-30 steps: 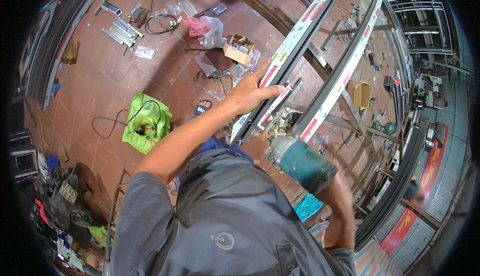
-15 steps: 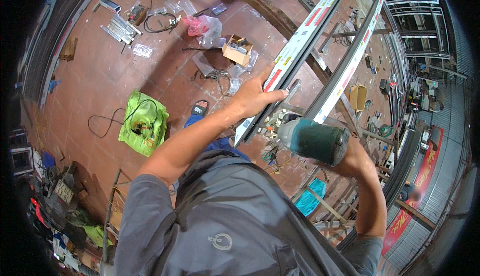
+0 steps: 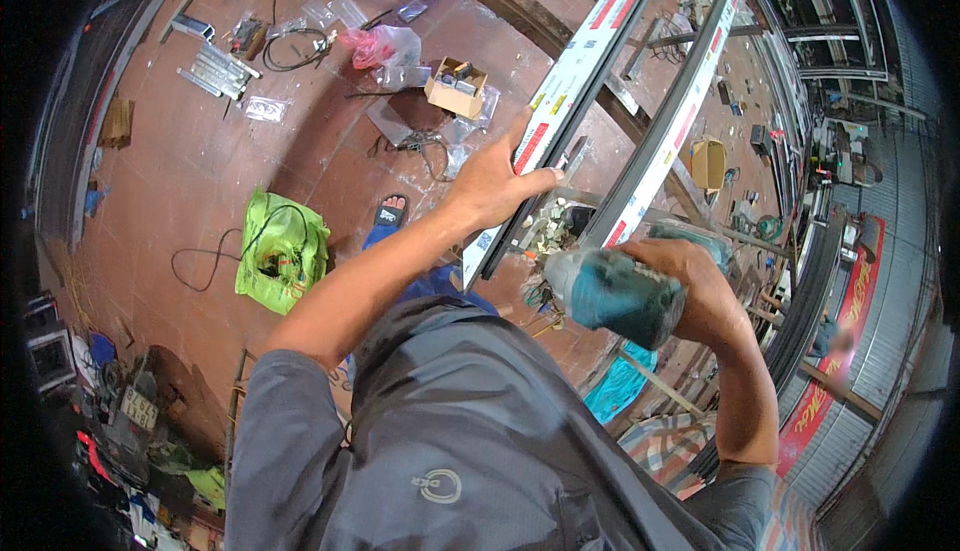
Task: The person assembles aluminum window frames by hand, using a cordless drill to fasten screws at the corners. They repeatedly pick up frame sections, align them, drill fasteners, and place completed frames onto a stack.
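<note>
Gripping a white-faced bar (image 3: 566, 71), the left hand (image 3: 496, 187) risks injury if the right hand (image 3: 697, 279), grasping a power tool (image 3: 618, 297), slips.

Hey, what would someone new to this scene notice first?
Probably the teal power tool in the right hand, just right of centre. Next, the long white-faced bar gripped by the left hand, slanting to the top edge. Then the bright green bag on the tiled floor, toward the left.
</note>
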A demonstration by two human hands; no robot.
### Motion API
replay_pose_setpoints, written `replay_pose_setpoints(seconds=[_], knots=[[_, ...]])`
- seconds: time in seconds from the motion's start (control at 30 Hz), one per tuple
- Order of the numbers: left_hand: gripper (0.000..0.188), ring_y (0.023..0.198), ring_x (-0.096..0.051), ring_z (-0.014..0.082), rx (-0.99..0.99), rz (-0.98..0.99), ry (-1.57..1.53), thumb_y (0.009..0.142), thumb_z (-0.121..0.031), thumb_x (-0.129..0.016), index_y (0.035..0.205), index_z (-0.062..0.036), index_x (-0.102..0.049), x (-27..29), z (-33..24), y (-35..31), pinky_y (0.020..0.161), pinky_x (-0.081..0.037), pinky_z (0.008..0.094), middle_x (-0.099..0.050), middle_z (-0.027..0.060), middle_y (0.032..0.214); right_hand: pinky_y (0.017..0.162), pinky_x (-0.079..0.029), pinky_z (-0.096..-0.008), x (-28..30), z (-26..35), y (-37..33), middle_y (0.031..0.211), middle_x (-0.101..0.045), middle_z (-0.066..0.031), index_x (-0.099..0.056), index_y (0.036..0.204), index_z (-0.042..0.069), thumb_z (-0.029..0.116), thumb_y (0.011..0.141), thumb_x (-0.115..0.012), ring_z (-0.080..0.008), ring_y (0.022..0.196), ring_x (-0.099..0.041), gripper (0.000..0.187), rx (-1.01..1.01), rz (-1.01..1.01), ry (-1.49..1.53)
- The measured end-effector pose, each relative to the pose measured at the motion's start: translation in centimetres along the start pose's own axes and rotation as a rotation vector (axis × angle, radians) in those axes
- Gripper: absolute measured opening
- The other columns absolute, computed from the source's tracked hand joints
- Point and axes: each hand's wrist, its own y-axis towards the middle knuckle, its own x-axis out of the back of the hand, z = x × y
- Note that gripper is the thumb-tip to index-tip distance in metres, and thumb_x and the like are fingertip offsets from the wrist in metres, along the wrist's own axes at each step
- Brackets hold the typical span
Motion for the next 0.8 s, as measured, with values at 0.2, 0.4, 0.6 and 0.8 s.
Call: replay_pose_setpoints(seconds=[0.2,0.4,0.6,0.8], knots=[[0.104,0.130,-0.061,0.0299,0.012,-0.006,0.049,0.085,-0.046,-0.076,0.162,0.0042,-0.028,0.7,-0.1,0.3,0.112,-0.041,0.0345,-0.060,0.0273,0.143,0.085,-0.057,-0.0437,-1.9,1.1,-0.8,0.102,-0.074,-0.0199,-0.069,0.120,0.009,0.011,0.079,-0.076,-0.0424,0.098,-0.070,0.042,-0.131,0.029,0.144],[0.104,0.128,-0.062,0.0316,-0.016,0.012,0.117,0.084,-0.046,-0.075,0.163,0.0023,-0.028,2.1,-0.1,0.5,0.112,-0.041,0.0357,-0.060,0.0285,0.142,0.084,-0.057,-0.0423,-3.4,1.6,-1.0,0.100,-0.074,-0.0202,-0.069,0.116,0.007,0.007,0.078,-0.075,-0.0403,0.093,-0.071,0.038,-0.151,0.001,0.195],[0.107,0.128,-0.062,0.0374,0.000,0.045,0.097,0.079,-0.049,-0.076,0.162,0.0006,-0.030,2.8,-0.4,0.8,0.110,-0.045,0.0384,-0.060,0.0300,0.142,0.079,-0.056,-0.0431,-4.9,1.4,-1.6,0.093,-0.073,-0.0206,-0.070,0.114,0.008,0.007,0.077,-0.077,-0.0415,0.086,-0.070,0.038,-0.020,-0.123,0.242],[0.100,0.126,-0.063,0.0281,-0.029,0.066,-0.033,0.082,-0.042,-0.075,0.163,-0.0024,-0.031,3.0,0.3,1.1,0.110,-0.043,0.0347,-0.062,0.0236,0.142,0.077,-0.055,-0.0451,-4.3,3.5,-1.7,0.086,-0.070,-0.0219,-0.069,0.115,0.008,0.008,0.074,-0.080,-0.0445,0.084,-0.067,0.042,-0.174,-0.150,0.191]])
